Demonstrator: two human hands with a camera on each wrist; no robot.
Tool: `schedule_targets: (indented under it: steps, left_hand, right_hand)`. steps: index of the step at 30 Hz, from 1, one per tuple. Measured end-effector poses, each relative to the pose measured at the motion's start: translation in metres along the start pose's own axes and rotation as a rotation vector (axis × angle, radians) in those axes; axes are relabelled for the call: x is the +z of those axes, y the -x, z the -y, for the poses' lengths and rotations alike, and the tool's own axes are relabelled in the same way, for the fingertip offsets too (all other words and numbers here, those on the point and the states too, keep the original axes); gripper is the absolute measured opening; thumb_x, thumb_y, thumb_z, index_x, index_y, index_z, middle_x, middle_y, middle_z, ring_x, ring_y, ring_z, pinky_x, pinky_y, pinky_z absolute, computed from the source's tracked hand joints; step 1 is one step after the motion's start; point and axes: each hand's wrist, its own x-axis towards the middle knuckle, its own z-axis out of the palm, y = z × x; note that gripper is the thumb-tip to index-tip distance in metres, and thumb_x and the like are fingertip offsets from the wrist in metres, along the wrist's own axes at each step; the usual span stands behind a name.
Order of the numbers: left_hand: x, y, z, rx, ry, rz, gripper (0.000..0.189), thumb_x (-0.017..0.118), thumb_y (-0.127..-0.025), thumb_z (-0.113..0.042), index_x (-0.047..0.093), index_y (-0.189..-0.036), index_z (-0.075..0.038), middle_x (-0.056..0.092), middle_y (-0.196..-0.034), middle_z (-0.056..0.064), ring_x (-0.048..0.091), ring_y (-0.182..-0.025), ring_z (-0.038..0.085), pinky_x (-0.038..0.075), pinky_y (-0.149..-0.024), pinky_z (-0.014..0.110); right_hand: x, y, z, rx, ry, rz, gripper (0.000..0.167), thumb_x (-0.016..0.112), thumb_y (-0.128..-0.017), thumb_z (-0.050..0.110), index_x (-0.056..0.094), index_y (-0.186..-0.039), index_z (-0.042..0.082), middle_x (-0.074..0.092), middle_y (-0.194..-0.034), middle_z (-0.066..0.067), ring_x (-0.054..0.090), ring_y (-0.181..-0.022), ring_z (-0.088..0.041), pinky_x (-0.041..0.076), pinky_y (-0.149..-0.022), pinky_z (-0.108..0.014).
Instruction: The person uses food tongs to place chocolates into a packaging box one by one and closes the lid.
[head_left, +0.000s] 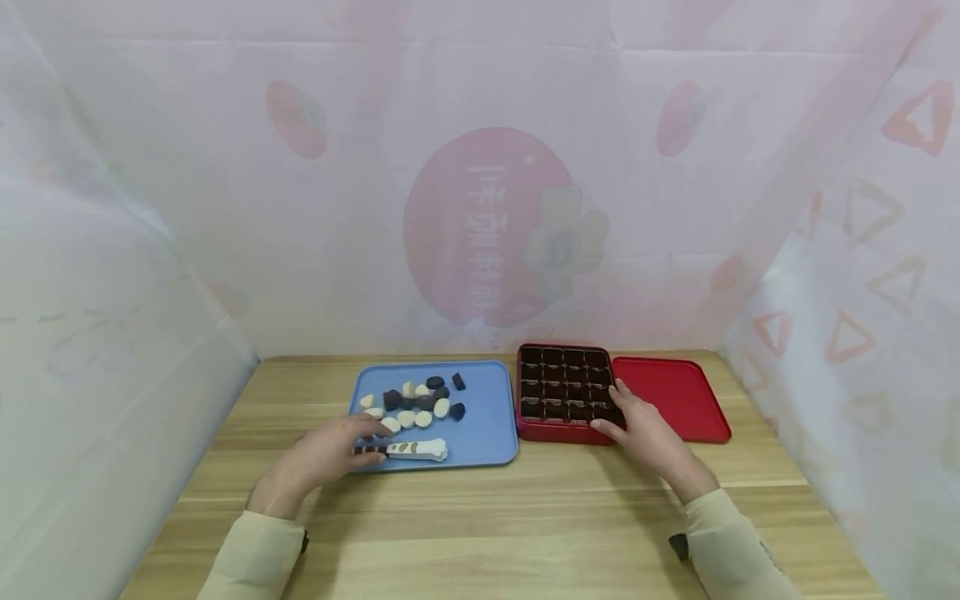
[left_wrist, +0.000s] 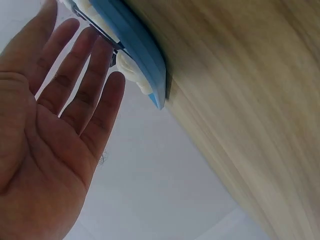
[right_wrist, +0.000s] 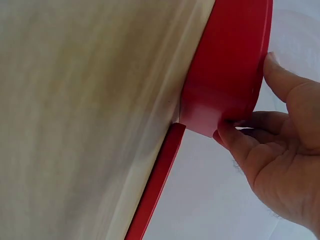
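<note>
My left hand (head_left: 330,454) is over the left end of a blue tray (head_left: 487,417), its fingers extended and relaxed in the left wrist view. Between its thumb and fingers, in the head view, lies the dark end of slim paw-tipped tongs (head_left: 420,449), white with brown patches. White and dark chocolates (head_left: 406,418) are scattered behind the tongs on the tray. At the front right corner of a red box (head_left: 562,432), my right hand (head_left: 652,433) grips the edge, thumb on the front rim and fingers bent along the side (right_wrist: 225,65). Dark square compartments fill the box.
A flat red lid (head_left: 682,400) lies right of the box, partly behind my right hand. Tray, box and lid stand side by side on a wooden table (head_left: 465,533). Printed white cloth (head_left: 337,250) hangs behind and at both sides.
</note>
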Motion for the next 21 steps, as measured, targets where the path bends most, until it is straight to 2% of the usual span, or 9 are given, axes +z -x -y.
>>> schedule_targets:
  steps: [6, 12, 16, 21]
  left_hand:
    - [0.002, -0.001, 0.001, 0.005, -0.016, 0.004, 0.032, 0.091, -0.104, -0.023, 0.084, -0.135, -0.014, 0.085, -0.127, 0.003, 0.080, -0.108, 0.020, 0.071, -0.096, 0.047]
    - [0.006, -0.002, 0.002, -0.001, -0.043, 0.003, 0.026, 0.090, -0.104, -0.016, 0.086, -0.130, -0.017, 0.086, -0.132, 0.005, 0.082, -0.120, 0.030, 0.070, -0.107, 0.056]
    - [0.008, -0.004, 0.002, -0.005, -0.064, -0.006, 0.019, 0.088, -0.105, -0.014, 0.087, -0.124, -0.019, 0.086, -0.128, 0.004, 0.083, -0.122, 0.031, 0.070, -0.109, 0.057]
    - [0.010, -0.004, 0.003, -0.016, -0.067, -0.012, 0.014, 0.086, -0.107, -0.014, 0.088, -0.121, -0.018, 0.088, -0.124, 0.003, 0.084, -0.118, 0.029, 0.070, -0.107, 0.056]
  right_hand:
    - [0.001, 0.002, 0.001, -0.010, 0.019, -0.005, 0.083, 0.080, -0.114, 0.034, 0.046, -0.167, -0.020, 0.034, -0.183, -0.041, 0.054, -0.159, -0.062, 0.054, -0.128, -0.071]
    - [-0.002, 0.003, 0.002, 0.008, 0.001, 0.013, 0.079, 0.077, -0.116, 0.032, 0.045, -0.168, -0.019, 0.038, -0.180, -0.042, 0.049, -0.163, -0.062, 0.051, -0.131, -0.072]
    - [-0.004, 0.003, 0.003, 0.018, 0.005, 0.032, 0.082, 0.075, -0.117, 0.034, 0.042, -0.170, -0.019, 0.038, -0.181, -0.040, 0.046, -0.166, -0.061, 0.049, -0.133, -0.073]
    - [-0.014, 0.001, 0.006, 0.046, -0.017, 0.065, 0.089, 0.078, -0.116, 0.037, 0.038, -0.173, -0.018, 0.041, -0.180, -0.041, 0.052, -0.163, -0.060, 0.052, -0.131, -0.073]
